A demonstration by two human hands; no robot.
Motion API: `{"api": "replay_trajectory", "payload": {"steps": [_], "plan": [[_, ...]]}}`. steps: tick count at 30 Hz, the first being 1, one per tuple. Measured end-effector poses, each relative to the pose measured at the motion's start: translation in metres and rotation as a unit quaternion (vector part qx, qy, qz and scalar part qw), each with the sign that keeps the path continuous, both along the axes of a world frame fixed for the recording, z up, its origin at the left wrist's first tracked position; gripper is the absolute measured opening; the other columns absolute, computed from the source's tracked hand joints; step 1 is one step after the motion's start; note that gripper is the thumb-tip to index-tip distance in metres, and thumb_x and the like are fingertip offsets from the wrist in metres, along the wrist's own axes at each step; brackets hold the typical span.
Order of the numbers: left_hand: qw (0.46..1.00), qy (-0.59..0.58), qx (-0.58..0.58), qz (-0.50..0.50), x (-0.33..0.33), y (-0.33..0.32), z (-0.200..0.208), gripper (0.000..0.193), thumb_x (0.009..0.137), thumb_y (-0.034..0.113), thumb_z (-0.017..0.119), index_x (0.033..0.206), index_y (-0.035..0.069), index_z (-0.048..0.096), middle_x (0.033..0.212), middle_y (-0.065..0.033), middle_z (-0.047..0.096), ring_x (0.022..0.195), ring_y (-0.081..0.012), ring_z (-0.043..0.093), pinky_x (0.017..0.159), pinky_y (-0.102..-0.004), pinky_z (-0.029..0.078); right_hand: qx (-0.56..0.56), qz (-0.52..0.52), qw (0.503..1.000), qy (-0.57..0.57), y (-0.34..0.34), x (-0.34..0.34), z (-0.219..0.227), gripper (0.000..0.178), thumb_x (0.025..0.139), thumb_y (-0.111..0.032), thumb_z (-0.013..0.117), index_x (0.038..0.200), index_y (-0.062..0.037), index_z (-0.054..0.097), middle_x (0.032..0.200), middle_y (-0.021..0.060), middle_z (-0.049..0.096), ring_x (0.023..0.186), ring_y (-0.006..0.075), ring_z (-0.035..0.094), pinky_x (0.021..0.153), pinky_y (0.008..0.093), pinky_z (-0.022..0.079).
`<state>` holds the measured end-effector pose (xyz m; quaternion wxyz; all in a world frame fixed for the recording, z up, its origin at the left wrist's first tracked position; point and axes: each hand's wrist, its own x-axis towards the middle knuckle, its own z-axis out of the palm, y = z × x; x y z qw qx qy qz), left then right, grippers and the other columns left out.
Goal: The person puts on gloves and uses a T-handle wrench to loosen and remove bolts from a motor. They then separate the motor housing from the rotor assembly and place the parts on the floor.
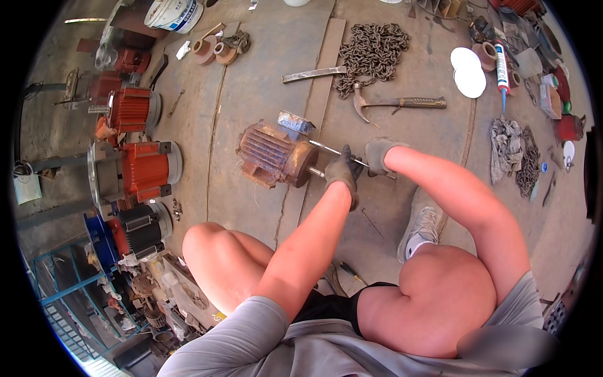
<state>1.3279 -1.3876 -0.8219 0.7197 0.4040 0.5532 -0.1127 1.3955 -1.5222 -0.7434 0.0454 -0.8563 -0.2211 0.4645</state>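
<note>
A rusty electric motor [276,151] with a ribbed housing lies on its side in front of me, a bluish terminal box [296,122] on its far side. Its bare shaft [316,171] points right, toward my left hand. From the motor's end face a thin metal rod tool [326,148] runs to my gloved hands. My left hand [343,174] has its fingers closed about the rod's middle, beside the shaft. Wrapped round the rod's outer end is my right hand [379,157]; a short bar end sticks out below it. My fingers hide the tool's handle.
Beyond the motor lie a claw hammer [402,102], a heap of chain [374,53] and a flat metal bar [313,74]. Several motors, such as an orange one [146,168], stand at left. A screwdriver [352,273] lies near me; rags [506,146] and a sealant tube [502,66] are at right.
</note>
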Motion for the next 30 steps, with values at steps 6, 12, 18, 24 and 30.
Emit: {"api": "replay_trajectory", "payload": {"steps": [6, 12, 18, 24, 30], "plan": [[1.000, -0.004, 0.016, -0.003, 0.007, -0.007, 0.002, 0.023, 0.106, 0.016, 0.068, 0.114, -0.005, 0.063, 0.098, -0.0141, 0.071, 0.082, -0.0287, 0.074, 0.074, -0.0395, 0.065, -0.001, -0.021, 1.000, -0.002, -0.007, -0.001, -0.016, 0.040, 0.083, -0.037, 0.082, 0.108, -0.0049, 0.084, 0.110, 0.0171, 0.080, 0.100, 0.0348, 0.077, 0.090, 0.0454, 0.061], [0.997, -0.061, -0.043, 0.009, 0.000, -0.005, 0.009, 0.020, 0.107, 0.011, 0.063, 0.117, -0.006, 0.061, 0.103, -0.0179, 0.071, 0.092, -0.0314, 0.075, 0.081, -0.0435, 0.067, -0.001, 0.015, 0.996, 0.083, -0.008, 0.000, -0.035, 0.029, 0.084, -0.029, 0.078, 0.101, -0.0070, 0.085, 0.101, 0.0155, 0.081, 0.093, 0.0325, 0.078, 0.085, 0.0450, 0.061], [0.984, -0.084, -0.158, 0.004, -0.004, 0.028, -0.020, 0.023, 0.107, 0.015, 0.066, 0.122, -0.002, 0.062, 0.122, -0.0208, 0.069, 0.104, -0.0320, 0.074, 0.091, -0.0424, 0.064, 0.005, 0.073, 0.997, 0.037, 0.006, 0.000, -0.035, 0.031, 0.081, -0.017, 0.075, 0.109, -0.0067, 0.084, 0.113, 0.0163, 0.080, 0.104, 0.0346, 0.077, 0.089, 0.0448, 0.061], [0.997, 0.056, 0.021, -0.040, 0.016, 0.001, 0.012, 0.025, 0.106, 0.020, 0.068, 0.113, -0.003, 0.063, 0.111, -0.0150, 0.071, 0.093, -0.0304, 0.076, 0.083, -0.0407, 0.067, -0.017, -0.010, 1.000, 0.012, 0.003, -0.003, -0.014, 0.036, 0.083, -0.026, 0.081, 0.114, -0.0070, 0.082, 0.118, 0.0158, 0.079, 0.107, 0.0351, 0.076, 0.093, 0.0456, 0.061], [0.999, -0.018, -0.022, 0.015, 0.003, 0.002, 0.010, 0.024, 0.106, 0.014, 0.066, 0.123, -0.003, 0.058, 0.112, -0.0177, 0.069, 0.096, -0.0335, 0.075, 0.084, -0.0425, 0.067, 0.004, 0.020, 0.996, 0.088, 0.002, -0.002, -0.023, 0.036, 0.083, -0.028, 0.080, 0.114, -0.0091, 0.083, 0.116, 0.0147, 0.080, 0.103, 0.0316, 0.076, 0.091, 0.0478, 0.059]]}}
